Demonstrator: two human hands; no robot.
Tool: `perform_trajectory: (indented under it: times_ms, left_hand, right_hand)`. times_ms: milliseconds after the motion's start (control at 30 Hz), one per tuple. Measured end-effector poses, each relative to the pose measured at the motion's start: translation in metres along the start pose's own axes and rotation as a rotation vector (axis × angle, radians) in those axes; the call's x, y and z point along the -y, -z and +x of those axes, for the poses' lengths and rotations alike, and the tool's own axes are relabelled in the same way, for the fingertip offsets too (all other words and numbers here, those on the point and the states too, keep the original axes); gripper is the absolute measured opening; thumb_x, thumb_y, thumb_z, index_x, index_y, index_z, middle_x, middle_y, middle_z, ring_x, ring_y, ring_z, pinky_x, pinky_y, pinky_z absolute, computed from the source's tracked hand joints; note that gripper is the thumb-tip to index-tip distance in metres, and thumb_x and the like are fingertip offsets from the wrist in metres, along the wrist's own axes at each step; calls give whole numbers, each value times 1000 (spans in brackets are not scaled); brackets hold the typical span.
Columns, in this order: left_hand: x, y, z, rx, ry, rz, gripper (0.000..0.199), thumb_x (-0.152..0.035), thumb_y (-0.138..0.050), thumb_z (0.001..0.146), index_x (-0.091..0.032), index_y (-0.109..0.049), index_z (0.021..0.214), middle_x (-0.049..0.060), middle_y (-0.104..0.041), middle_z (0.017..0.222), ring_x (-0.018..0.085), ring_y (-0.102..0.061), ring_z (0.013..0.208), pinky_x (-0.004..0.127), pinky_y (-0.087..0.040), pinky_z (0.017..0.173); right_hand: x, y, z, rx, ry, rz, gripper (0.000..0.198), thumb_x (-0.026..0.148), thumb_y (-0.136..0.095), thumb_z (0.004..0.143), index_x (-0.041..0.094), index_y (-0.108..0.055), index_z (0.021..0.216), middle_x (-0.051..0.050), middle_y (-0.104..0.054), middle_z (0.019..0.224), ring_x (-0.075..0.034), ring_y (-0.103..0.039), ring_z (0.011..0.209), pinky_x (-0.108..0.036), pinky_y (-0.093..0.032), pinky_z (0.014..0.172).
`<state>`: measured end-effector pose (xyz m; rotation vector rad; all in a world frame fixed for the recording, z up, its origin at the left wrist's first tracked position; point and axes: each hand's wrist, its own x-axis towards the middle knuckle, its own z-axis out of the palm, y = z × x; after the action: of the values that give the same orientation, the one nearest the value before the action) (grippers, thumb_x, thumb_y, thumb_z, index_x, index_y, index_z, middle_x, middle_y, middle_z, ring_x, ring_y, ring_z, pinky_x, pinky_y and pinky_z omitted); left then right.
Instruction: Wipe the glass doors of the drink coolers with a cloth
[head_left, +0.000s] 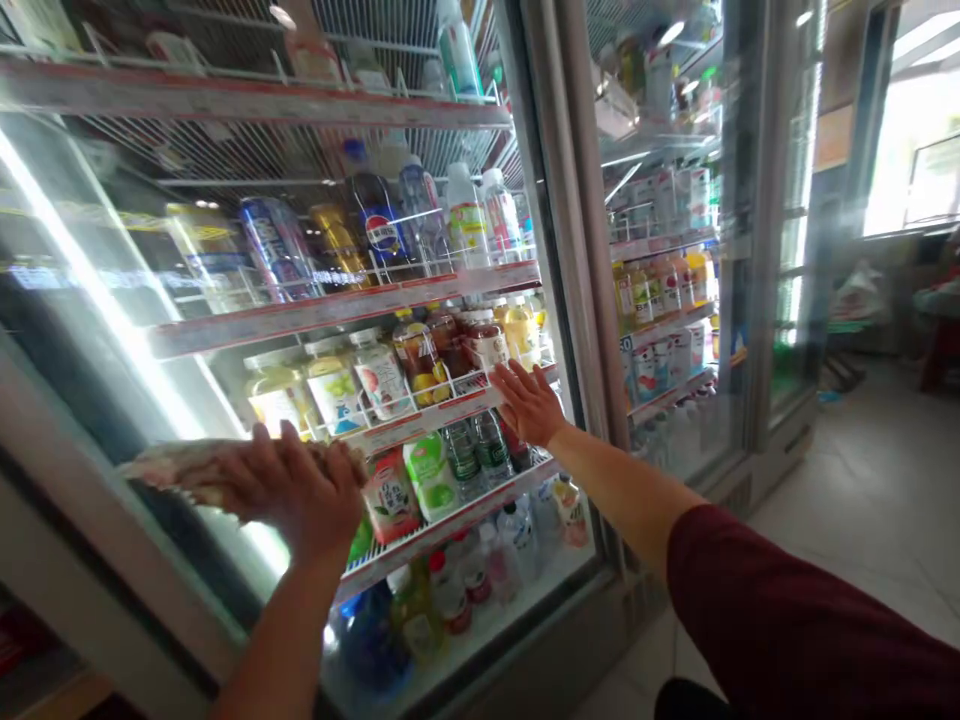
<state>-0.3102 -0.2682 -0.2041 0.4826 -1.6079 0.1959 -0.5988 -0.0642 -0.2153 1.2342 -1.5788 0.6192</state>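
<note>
Left hand (311, 490) holds pale cloth (176, 466) (rumpled, blurred); right hand (529, 402) spread at glass door (517, 637).

Person in front of me is at a drinks fridge (576, 220), left hand (319, 500) holding a crumpled, kinda blurry cloth (184, 472). Right hand (531, 405) is spread out by the glass (525, 622), can't tell if it's touching. Maroon sleeve (787, 605) on that side. Inside: rows of bottles (381, 375), plus a red bag (391, 497) beside a green-and-white pouch (431, 475).
</note>
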Motion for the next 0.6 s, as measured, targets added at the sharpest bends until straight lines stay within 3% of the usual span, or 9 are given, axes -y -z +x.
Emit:
perform_trajectory:
  times_ms: [67,133,200,267,333,400,500,600]
  left_hand:
    - [5,0,-7,2,-71,48,77,-34,-57,103,-24,-28,174,18,-28,178,52,0,167,90,0,124]
    - [10,-4,-29,64,-270,35,81,-26,-57,101,-23,-24,175,17,-31,177,47,4,168,86,-2,128]
    - [15,-8,-55,187,-528,-45,84,-15,-56,97,-27,-24,175,15,-40,173,37,-9,169,71,-14,137]
    - [21,-9,-68,272,-691,-113,87,-10,-56,95,-30,-25,174,13,-44,171,31,-27,166,56,-29,137]
    - [26,-6,-59,242,-668,-87,88,-12,-58,95,-23,-22,175,17,-36,174,34,-28,166,57,-33,135]
    - [25,-2,-33,140,-521,0,86,-17,-56,97,-14,-20,175,23,-27,177,41,-21,167,66,-28,134]
    - [11,1,-3,50,-369,79,80,-23,-52,100,-10,-23,173,25,-28,176,42,-18,168,72,-20,134]
    - [-16,-5,-19,161,-471,85,80,-29,-55,102,-11,-24,173,23,-36,173,39,-14,169,66,-15,137]
  right_hand:
    - [-8,-8,-10,-47,31,-36,57,34,-44,111,25,-44,167,-8,-52,169,-24,-40,164,-51,-13,140]
    - [-7,-12,-14,-60,28,-45,57,34,-43,111,25,-43,168,-8,-51,170,-25,-38,164,-51,-12,140]
    - [-3,-12,-14,-30,14,-30,58,34,-44,111,26,-43,168,-7,-50,171,-25,-37,165,-52,-13,140]
    - [0,-11,-12,16,-12,-6,58,35,-44,111,27,-42,169,-6,-48,172,-25,-35,166,-52,-15,140]
    - [0,-8,-11,55,-33,17,58,35,-43,111,28,-41,169,-5,-46,174,-25,-32,167,-53,-15,140]
    - [-1,-7,-11,71,-45,31,58,35,-41,111,28,-40,169,-5,-44,174,-25,-30,168,-54,-15,140]
    - [-1,-6,-11,76,-48,44,59,34,-39,112,27,-39,170,-4,-43,175,-25,-28,169,-55,-13,141]
    - [0,-6,-12,72,-45,51,59,33,-39,112,28,-38,170,-4,-42,176,-25,-28,169,-55,-13,141]
